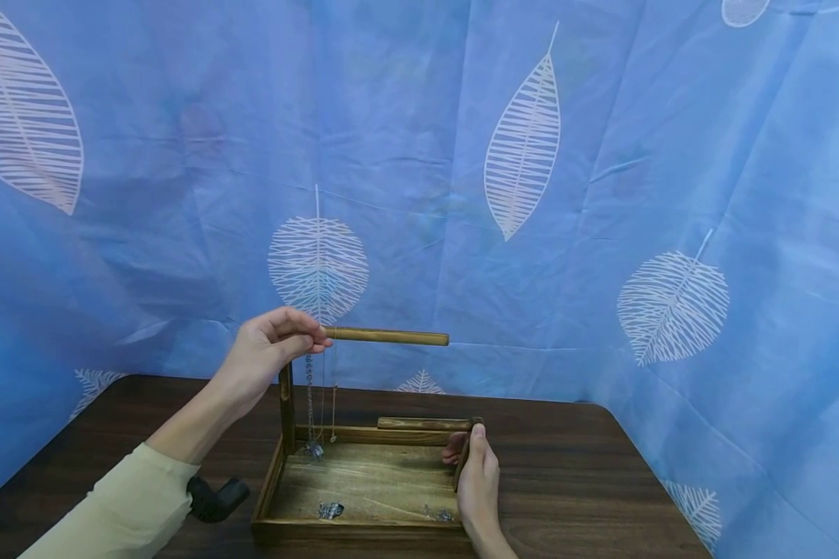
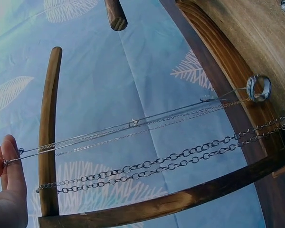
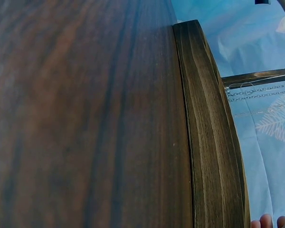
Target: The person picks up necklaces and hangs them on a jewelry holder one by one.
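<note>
A wooden jewelry stand with a tray (image 1: 363,529) stands on the table. At the left end of its upper bar (image 1: 398,336), my left hand (image 1: 260,353) pinches the end of a thin silver necklace. The left wrist view shows that necklace stretched from my fingers, with a ring pendant (image 2: 259,88) near its other end. Beside it, a fine gold-toned chain and a thicker silver chain necklace (image 2: 156,164) hang from the bar. My right hand (image 1: 481,485) grips the short right post (image 1: 464,462), thumb near its top; only fingertips (image 3: 266,221) show in the right wrist view.
A lower wooden bar (image 1: 425,425) extends left from the short post. Small silver jewelry (image 1: 331,510) lies in the tray's front, with another small heap (image 1: 444,515) near its right corner. The dark wooden table (image 1: 573,481) meets a blue leaf-patterned curtain (image 1: 419,155) behind.
</note>
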A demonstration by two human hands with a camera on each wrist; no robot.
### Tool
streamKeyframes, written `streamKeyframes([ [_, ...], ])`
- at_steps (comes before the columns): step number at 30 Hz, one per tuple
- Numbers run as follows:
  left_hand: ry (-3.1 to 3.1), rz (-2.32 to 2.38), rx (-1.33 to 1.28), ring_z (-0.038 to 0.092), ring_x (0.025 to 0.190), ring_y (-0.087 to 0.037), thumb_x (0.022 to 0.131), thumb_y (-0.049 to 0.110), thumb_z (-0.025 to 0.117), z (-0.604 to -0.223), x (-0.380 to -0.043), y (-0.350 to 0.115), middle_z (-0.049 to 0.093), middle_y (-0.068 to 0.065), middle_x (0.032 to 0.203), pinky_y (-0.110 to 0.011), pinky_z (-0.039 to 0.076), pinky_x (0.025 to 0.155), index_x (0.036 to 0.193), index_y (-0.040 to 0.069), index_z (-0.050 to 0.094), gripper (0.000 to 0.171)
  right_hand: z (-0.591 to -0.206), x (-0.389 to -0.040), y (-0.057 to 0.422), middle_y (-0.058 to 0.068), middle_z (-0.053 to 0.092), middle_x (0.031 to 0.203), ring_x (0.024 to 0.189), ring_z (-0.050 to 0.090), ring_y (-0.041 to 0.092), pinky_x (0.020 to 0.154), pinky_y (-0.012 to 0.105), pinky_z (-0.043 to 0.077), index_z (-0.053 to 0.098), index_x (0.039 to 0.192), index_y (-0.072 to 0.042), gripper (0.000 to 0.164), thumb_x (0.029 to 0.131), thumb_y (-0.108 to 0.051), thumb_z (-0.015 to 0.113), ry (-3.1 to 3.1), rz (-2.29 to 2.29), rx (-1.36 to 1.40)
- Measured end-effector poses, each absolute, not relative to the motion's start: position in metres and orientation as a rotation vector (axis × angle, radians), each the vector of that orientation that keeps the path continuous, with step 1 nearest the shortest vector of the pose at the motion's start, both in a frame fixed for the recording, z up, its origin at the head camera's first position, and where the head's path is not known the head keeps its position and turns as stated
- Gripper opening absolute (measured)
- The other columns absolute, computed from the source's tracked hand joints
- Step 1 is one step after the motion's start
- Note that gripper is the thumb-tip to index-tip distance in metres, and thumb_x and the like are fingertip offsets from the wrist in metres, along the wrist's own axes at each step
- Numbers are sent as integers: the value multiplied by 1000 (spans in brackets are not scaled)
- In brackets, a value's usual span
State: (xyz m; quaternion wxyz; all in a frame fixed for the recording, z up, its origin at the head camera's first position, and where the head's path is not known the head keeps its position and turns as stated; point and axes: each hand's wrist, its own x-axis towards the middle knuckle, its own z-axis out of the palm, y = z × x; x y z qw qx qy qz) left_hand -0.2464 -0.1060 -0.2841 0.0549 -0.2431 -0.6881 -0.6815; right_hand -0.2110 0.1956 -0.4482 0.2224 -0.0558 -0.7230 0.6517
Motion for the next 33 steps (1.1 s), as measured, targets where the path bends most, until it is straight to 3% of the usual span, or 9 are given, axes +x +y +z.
streamKeyframes([
  [33,-2064,-2136,-812,69,102,-25,99,-10,54,-278,-257,-60,66,-22,112,-39,54,95,114,-9,60,17,-450,-211,196,16,62,85,78,62,31,75,40,55,63,106,8,67,111,-45,24,-1992,1810,-135],
])
